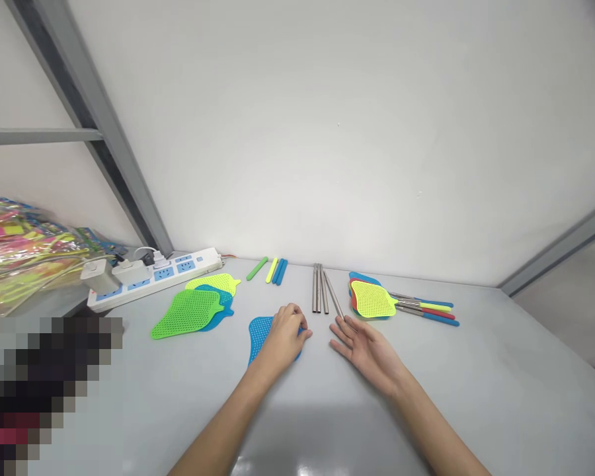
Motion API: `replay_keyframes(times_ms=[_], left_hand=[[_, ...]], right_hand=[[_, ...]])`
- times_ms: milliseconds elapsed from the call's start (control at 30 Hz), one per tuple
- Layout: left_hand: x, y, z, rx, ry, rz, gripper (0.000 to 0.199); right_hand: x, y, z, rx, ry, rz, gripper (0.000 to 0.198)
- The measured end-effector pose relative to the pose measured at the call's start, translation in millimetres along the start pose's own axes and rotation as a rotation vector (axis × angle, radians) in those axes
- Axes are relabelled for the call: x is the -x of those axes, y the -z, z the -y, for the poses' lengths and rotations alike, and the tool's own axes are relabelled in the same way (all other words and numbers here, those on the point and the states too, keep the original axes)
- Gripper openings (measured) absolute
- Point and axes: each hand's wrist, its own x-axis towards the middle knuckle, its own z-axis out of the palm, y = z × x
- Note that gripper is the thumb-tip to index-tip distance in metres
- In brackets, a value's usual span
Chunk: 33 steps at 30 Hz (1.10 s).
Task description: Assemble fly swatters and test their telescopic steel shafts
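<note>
A blue perforated fly swatter head (pixel 258 336) lies on the table, partly covered by my left hand (pixel 286 334). That hand's fingers are curled and closed around the head's right end; the grip itself is mostly hidden. My right hand (pixel 364 347) is open, palm turned inward and fingers apart. Its fingertips are beside the lower end of a slanted thin metal rod (pixel 334 295); I cannot tell whether they touch. Several thicker metal tubes (pixel 319 291) lie side by side just left of that rod.
Loose green (pixel 187 312), blue and yellow swatter heads overlap at left. Coloured handle sleeves (pixel 272 271) lie behind. Assembled fly swatters (pixel 374 299) are stacked at right. A power strip (pixel 153 281) with plugs and plastic-wrapped goods (pixel 24 251) stand at far left; a wall closes the back.
</note>
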Motion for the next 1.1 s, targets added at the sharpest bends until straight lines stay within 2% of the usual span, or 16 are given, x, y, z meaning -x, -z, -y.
replay_keyframes(times_ms=[167,333,400,467,533,633,733,933,1033,1100], left_hand=[[1,-2,-2,-0.005,-0.013,0.013,0.004],[3,-4,-5,-0.009,-0.049,0.031,0.004],[3,-4,-6,-0.010,-0.046,0.034,0.004],[3,-4,-7,-0.017,-0.038,0.037,0.004],[4,-4,-8,-0.023,-0.038,0.041,0.004],[3,-5,-7,-0.025,-0.044,0.034,0.004],[3,-6,-6,-0.024,-0.052,0.023,0.004],[5,-3,-10,0.024,-0.070,0.045,0.008],[5,0,-12,0.073,-0.068,0.069,0.011],[5,2,-10,0.094,-0.058,0.082,0.014]], right_hand=[[42,8,-3,0.028,-0.009,-0.086,0.018],[79,28,2,0.074,-0.002,-0.200,0.029],[88,41,7,0.160,0.061,-0.335,0.038],[93,54,13,0.260,0.207,-0.530,0.050],[95,65,19,0.348,0.307,-0.643,0.056],[92,73,23,0.393,0.340,-0.608,0.053],[81,70,23,0.387,0.268,-0.475,0.051],[55,45,24,0.577,0.150,-0.302,0.048],[45,29,23,0.671,0.068,-0.168,0.043],[38,19,23,0.698,0.037,-0.136,0.043]])
